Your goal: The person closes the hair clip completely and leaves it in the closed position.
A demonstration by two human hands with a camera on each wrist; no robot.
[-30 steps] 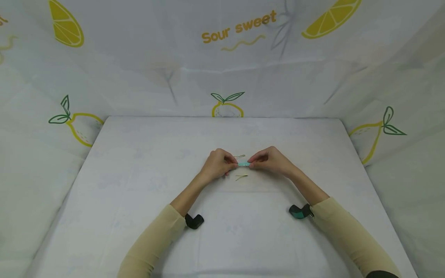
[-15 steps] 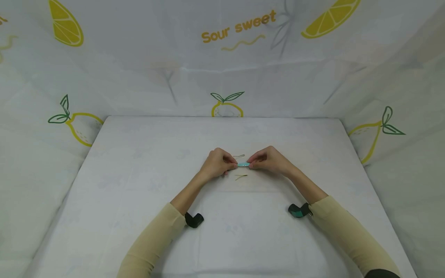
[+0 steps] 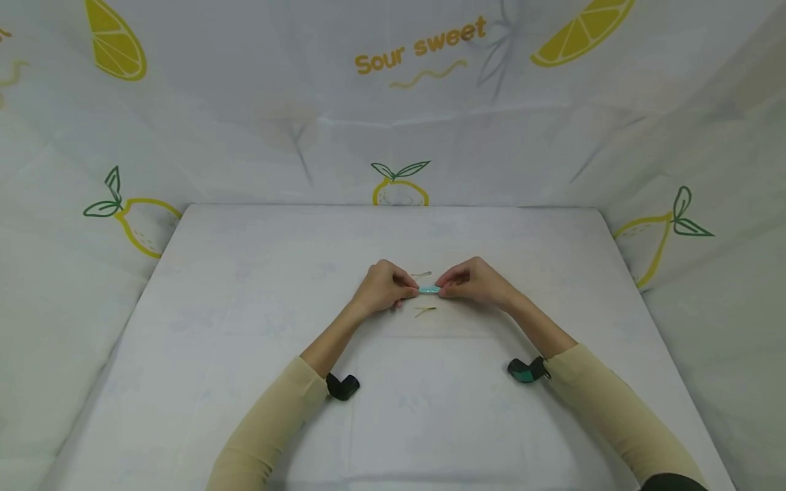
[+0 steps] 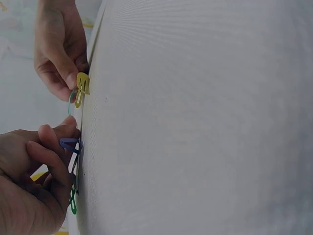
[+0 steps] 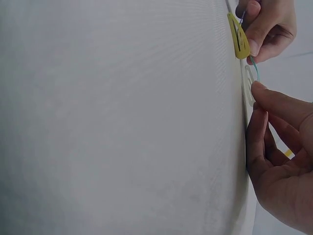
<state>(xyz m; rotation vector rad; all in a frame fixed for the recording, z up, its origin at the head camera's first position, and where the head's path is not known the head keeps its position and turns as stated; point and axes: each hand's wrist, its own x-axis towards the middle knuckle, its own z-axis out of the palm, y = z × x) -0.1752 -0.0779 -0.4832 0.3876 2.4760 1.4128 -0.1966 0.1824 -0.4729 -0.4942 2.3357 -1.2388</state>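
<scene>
A light-blue snap hair clip (image 3: 429,290) spans the small gap between my two hands near the middle of the table. My left hand (image 3: 382,286) pinches its left end with thumb and fingertips. From the other side, my right hand (image 3: 475,283) pinches the right end. Just in front lies a yellow hair clip (image 3: 425,311), also seen in the left wrist view as a yellow clip (image 4: 82,84). A pale hair clip (image 3: 422,274) lies behind. Near the left fingers, the left wrist view shows a purple clip (image 4: 69,143) and a green clip (image 4: 73,201).
A white cloth covers the table (image 3: 393,423). Lemon-printed white sheeting (image 3: 245,136) rises at its back and sides. Black camera mounts (image 3: 344,387) sit at both wrists, by the beige sleeves (image 3: 270,423).
Both hands stay in place with the light-blue hair clip pinched between them. The whole head view shifts very slightly.
</scene>
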